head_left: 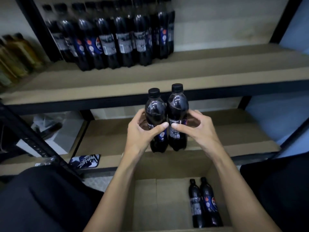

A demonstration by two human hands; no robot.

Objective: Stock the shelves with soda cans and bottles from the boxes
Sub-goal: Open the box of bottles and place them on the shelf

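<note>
We see a black metal rack with tan board shelves [217, 67] filling the view. On its upper shelf, towards the left, stands a packed group of dark cola bottles with black caps and blue labels [108, 39]. Further left is a blurred cluster of yellowish bottles [16, 54].

Below, between our knees, sits an open brown cardboard box [145, 198]. Two more dark cola bottles [204, 203] are left in its right corner, side by side.

Our left hand [142, 129] grips one dark plastic cola bottle [155, 111] around its middle, fingers curled round the far side and thumb across the label. Our right hand [197, 129] clamps a second matching bottle [178, 106] the same way. Both bottles are upright and touching each other, held above the box's far edge, in front of the lower shelf [234, 131].

A small flat blue-and-white patterned item [85, 160] lies on the front left of the lower shelf.
</note>
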